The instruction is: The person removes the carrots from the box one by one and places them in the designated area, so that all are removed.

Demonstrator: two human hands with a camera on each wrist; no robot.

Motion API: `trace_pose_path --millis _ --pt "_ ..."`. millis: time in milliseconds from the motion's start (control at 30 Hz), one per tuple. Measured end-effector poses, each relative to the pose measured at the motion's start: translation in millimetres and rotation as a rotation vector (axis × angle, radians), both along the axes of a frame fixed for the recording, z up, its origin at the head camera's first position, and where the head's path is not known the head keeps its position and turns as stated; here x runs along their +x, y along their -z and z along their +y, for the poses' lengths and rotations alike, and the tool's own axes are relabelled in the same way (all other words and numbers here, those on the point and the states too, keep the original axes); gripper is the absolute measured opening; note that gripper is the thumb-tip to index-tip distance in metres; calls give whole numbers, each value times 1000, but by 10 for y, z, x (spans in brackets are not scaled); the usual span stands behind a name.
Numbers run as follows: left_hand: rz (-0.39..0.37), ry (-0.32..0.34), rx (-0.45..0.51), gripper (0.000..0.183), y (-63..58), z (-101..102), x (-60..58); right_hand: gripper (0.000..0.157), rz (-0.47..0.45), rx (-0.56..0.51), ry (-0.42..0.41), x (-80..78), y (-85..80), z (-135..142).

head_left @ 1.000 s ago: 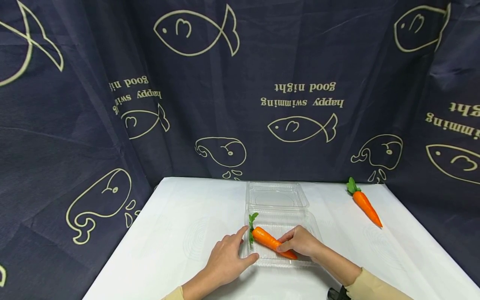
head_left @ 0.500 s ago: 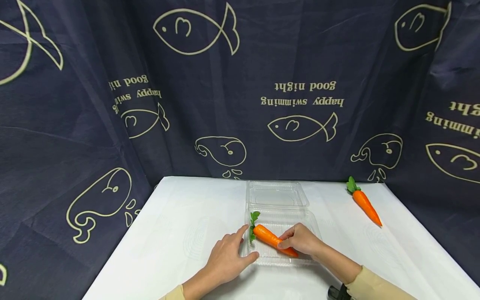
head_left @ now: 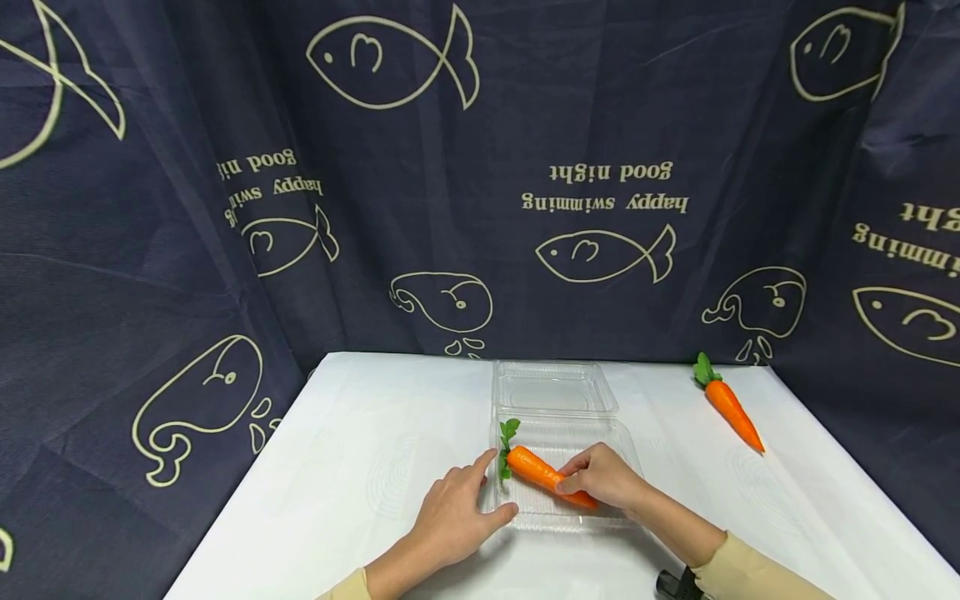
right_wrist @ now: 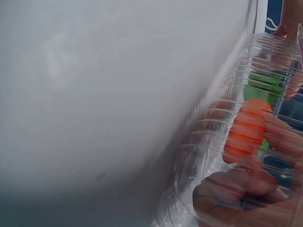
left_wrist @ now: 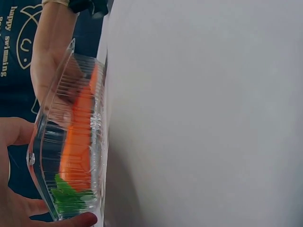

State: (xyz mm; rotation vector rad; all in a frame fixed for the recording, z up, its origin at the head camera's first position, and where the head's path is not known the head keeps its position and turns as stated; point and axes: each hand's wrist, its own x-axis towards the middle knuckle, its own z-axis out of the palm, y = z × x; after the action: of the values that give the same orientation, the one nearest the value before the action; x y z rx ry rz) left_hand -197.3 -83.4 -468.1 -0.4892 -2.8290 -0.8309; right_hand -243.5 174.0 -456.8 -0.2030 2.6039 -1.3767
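Note:
An orange carrot (head_left: 534, 470) with green leaves lies slantwise within the bottom half of a clear plastic clamshell box (head_left: 558, 522), leaves toward the left wall. My right hand (head_left: 602, 479) reaches over the box's right side and pinches the carrot near its thin end. At the front left corner of the box, my left hand (head_left: 453, 512) rests with fingers and thumb spread. Through the clear wall in the left wrist view, the carrot (left_wrist: 75, 151) shows along the box's length, and the left thumb touches the rim. The right wrist view sees the right fingers blurred through ridged plastic.
The box's lid (head_left: 555, 390) lies folded back, away from me. A second carrot (head_left: 733, 414) lies on the white table (head_left: 360, 433) at the far right. Dark blue cloth (head_left: 480, 183) with fish prints hangs behind and at both sides.
The carrot and my right hand have shifted very slightly away from me and to the right. My left hand stays at the box corner.

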Motion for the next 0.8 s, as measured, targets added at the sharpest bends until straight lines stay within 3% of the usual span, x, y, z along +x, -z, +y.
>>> trace_pose_path --millis 467,800 --pt "4 -7 3 81 9 13 -1 21 14 -45 -13 -13 -50 31" --pt "21 -6 7 81 3 20 6 22 4 -65 28 -36 -133 40"
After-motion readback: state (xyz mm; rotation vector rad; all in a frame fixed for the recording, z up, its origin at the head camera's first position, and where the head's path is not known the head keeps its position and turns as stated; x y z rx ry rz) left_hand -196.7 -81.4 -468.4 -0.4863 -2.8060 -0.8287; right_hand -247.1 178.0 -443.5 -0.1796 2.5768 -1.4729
